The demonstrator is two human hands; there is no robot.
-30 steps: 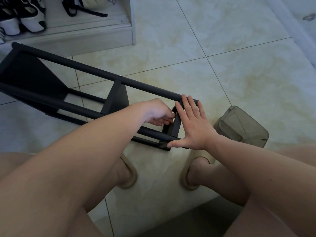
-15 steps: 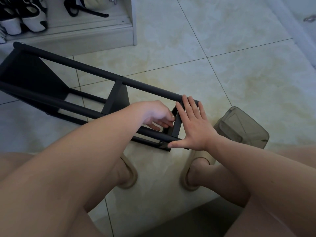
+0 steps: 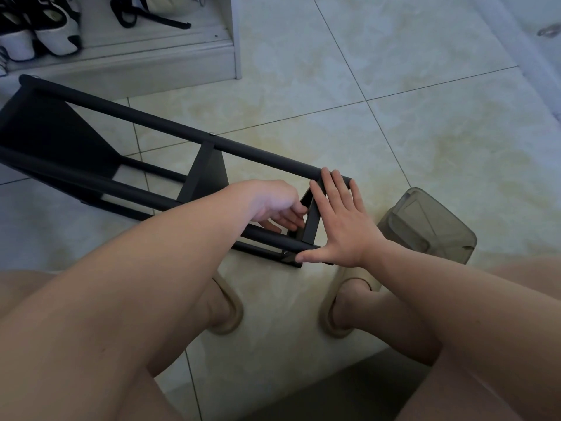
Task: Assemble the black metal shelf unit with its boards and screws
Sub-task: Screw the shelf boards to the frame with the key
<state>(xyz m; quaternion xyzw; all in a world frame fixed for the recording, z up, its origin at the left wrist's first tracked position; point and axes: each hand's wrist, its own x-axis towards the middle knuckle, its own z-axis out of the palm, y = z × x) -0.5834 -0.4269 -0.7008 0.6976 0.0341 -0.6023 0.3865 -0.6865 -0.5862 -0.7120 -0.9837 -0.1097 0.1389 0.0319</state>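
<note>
I see the black shelf frame [image 3: 170,125] lying on its side on the floor [image 3: 394,132]. My right hand [image 3: 343,226] is spread flat against its end board [image 3: 312,220]. My left hand [image 3: 273,202] reaches inside the frame; I cannot tell if it pinches anything.

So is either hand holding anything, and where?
Right hand presses flat on the near end of the shelf frame, no grip. Left hand reaches inside by the end board; a hold cannot be told.
</note>
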